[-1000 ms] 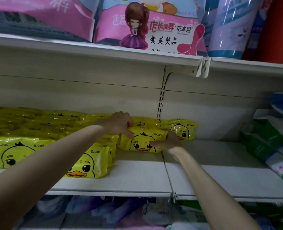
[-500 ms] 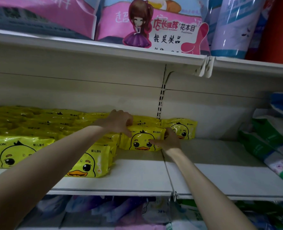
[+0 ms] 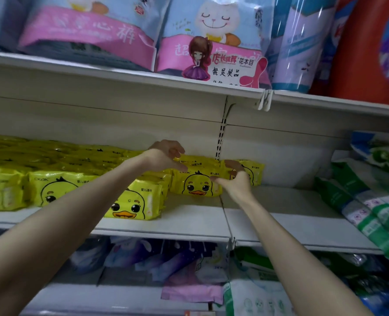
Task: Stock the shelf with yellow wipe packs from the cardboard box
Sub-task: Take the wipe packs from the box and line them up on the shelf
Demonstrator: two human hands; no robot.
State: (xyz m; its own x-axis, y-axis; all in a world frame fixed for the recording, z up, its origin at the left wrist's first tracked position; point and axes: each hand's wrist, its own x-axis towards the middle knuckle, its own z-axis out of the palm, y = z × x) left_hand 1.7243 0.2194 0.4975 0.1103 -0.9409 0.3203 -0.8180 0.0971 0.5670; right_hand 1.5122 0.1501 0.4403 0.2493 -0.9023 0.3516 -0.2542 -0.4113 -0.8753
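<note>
Several rows of flat yellow plastic packs (image 3: 52, 160) filled the left stretch of the white metal shelf (image 3: 189, 221) in front of you, stacked back to the rear wall. One duck-faced front pack (image 3: 132, 201) stood nearer the shelf edge, partly under your left forearm. To your right, green-and-white plastic bags (image 3: 371, 215) leaned in from the side, well apart from your hands. The upper shelf carried pink-and-blue soft packages (image 3: 86, 35), a promotional card with a cartoon girl (image 3: 223, 65), a lilac wrapped roll (image 3: 303, 42) and a red container (image 3: 360, 53). A slotted metal upright (image 3: 221, 137) ran down the back panel just behind your hands.

The yellow wipe pack with the duck face (image 3: 195, 183) stood on its long edge near the back of the shelf, at the right end of the yellow rows. A second yellow pack (image 3: 198, 159) showed behind and above it. A third yellow pack (image 3: 256, 172) stood just beside it on the right, partly hidden by your right hand (image 3: 234, 182).

That hand held the duck-face pack by its right end. The thumb lay across the front beside the duck's cheek and the fingers (image 3: 233, 164) curled over the top edge, pinching the pack between them. Your left hand (image 3: 166, 156) sat over the pack's upper left corner, its fingers bent in a loose, slightly spread claw with the tips close to the top edge. You could not tell from this view whether they touched or gripped it.
</note>
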